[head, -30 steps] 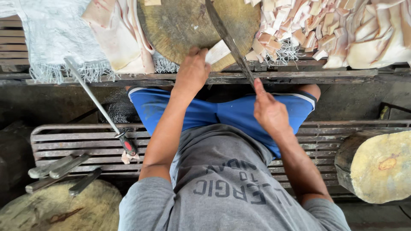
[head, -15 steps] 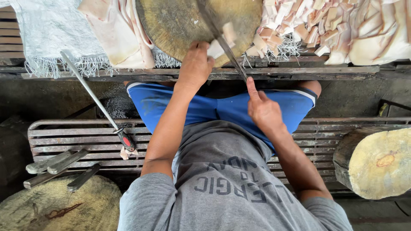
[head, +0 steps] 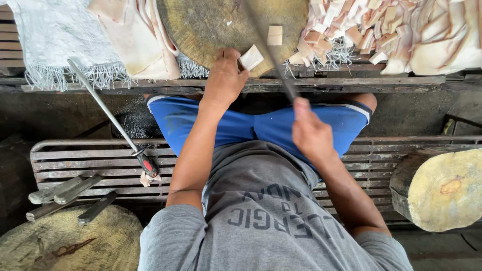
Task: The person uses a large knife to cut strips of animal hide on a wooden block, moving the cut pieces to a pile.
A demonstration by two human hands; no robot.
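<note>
From the head camera, looking down, your left hand (head: 224,79) rests on the near edge of the round chopping block (head: 211,25). Its grip is half closed, and the fingertips pinch a pale piece of fat (head: 251,57) against the wood. Your right hand (head: 312,134) is closed around the handle of the long knife (head: 261,42). The blade is blurred and runs up over the block, just beside the piece that you hold.

To do this cut well, curl the left fingertips back, away from the blade, and press the piece flat so it cannot slide on the greasy wood. Let the blade come down straight beside the knuckles, not at an angle toward them. The piece is small, so I think the danger for the fingers is higher here; a slower stroke is better.

Now the count. On the block I see two pieces: the one in your fingers and one small square cube (head: 274,35) further up. There are three round blocks in all: this one, one at the lower left (head: 60,246) and one at the right (head: 444,190). One sharpening steel (head: 108,118) leans from the worktop (head: 150,86) down to the slatted bench (head: 75,160). Three or four more knife handles (head: 65,193) lie at the left; I cannot tell exactly. The cut cubes (head: 341,30) at the upper right are too many to count, and the raw slabs (head: 135,35) overlap too much to count.
</note>
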